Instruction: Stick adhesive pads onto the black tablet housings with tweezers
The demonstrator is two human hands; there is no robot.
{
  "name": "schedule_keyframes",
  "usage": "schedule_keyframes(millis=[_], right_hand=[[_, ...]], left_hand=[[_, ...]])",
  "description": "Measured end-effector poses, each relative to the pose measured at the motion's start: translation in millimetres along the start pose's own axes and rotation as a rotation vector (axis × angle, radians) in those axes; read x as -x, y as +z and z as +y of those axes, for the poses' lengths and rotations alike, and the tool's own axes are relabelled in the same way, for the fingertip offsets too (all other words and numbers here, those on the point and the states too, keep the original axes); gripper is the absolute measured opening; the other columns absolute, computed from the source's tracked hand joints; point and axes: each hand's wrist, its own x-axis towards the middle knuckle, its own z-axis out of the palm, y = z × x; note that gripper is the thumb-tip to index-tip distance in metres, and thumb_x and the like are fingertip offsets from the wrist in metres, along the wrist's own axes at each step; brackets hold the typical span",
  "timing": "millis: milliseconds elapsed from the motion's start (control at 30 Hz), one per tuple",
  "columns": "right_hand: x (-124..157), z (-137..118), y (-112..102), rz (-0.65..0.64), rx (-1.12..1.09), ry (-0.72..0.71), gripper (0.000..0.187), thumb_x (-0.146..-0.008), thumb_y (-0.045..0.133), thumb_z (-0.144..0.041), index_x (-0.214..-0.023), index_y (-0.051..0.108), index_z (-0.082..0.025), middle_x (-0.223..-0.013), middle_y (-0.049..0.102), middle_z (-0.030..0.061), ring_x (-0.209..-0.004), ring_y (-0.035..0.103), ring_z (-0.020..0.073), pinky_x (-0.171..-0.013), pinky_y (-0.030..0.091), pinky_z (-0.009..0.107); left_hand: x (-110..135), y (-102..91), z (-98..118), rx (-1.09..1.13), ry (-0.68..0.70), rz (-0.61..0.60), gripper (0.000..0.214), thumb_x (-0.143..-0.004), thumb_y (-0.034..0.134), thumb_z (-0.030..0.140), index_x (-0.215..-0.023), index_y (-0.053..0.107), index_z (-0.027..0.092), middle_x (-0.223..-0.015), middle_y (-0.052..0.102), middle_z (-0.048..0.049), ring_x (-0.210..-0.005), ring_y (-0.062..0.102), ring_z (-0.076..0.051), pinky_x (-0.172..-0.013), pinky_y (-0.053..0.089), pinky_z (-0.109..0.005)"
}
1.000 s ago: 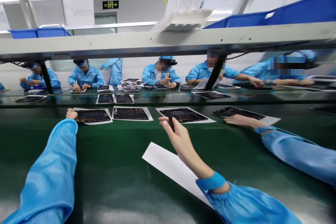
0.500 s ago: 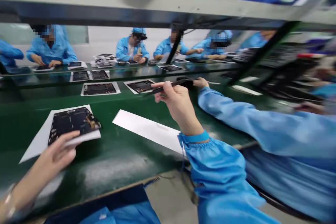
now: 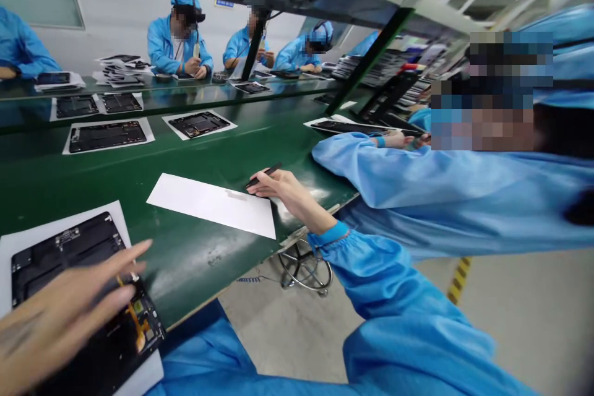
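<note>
On the glossy green bench [image 3: 260, 142], a flat black tablet-like device [image 3: 78, 244] with rounded corners is lying at the lower left, its inside facing up. Its dark, smooth panels are sitting beside small metal fittings, and a thin orange ribbon [image 3: 138, 325] is curving along its near right corner. A crisp white sheet [image 3: 147, 377] is lying beneath it and showing around its edges. The left hand [image 3: 65, 315] is stretching across the device, its fingers standing wide apart and gripping nothing; the hand is blurring somewhat, so whether the fingertips are touching the surface is hard to say.

The right hand [image 3: 285, 189] is holding a slim, matte black tool [image 3: 275, 168] between closely drawn fingers, just above the far right corner of a long, smooth white paper strip [image 3: 208, 204]. That strip is lying flat and slanting across the bench. A bright blue band [image 3: 330, 234] is circling the right wrist above a softly puckered sleeve [image 3: 390, 284] of shiny blue cloth.

Farther back, two more opened black devices [image 3: 107, 136] are resting on white sheets of their own, well apart from the hands. On the right, a co-worker's loosely creased pale blue sleeve [image 3: 440, 192] is reaching along the bench edge.
</note>
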Motion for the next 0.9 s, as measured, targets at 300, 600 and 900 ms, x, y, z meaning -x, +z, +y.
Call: schedule_keyframes(millis=[300,600,900], right_hand=[[1,-1,-3,-0.065,0.06,0.043,0.048,-0.07,0.08,-0.06,-0.085,0.071,-0.016,-0.076,0.079,0.0103,-0.074,0.075,0.0194,-0.067,0.055,0.026],[8,-11,3,-0.027,0.104,0.06,0.046,-0.072,0.078,-0.062,-0.082,0.071,-0.017,-0.072,0.079,0.0089,-0.072,0.073,0.0199,-0.061,0.048,0.026],[9,-17,2,-0.007,0.154,0.083,0.046,-0.071,0.078,-0.062,-0.078,0.072,-0.017,-0.071,0.078,0.0082,-0.067,0.068,0.0173,-0.058,0.045,0.026]], left_hand=[[-254,79.2,19,-0.166,0.545,-0.271,0.05,-0.104,0.04,0.047,-0.149,0.044,0.027,-0.157,0.038,-0.0121,-0.137,0.04,-0.03,-0.113,0.036,-0.047],[-250,94.0,22,-0.149,0.577,-0.172,0.045,-0.104,0.037,0.044,-0.146,0.049,0.031,-0.151,0.04,-0.0118,-0.13,0.041,-0.03,-0.106,0.039,-0.048],[-251,96.8,27,-0.144,0.558,-0.152,0.044,-0.102,0.041,0.041,-0.143,0.052,0.032,-0.15,0.042,-0.011,-0.13,0.042,-0.03,-0.106,0.039,-0.047]])
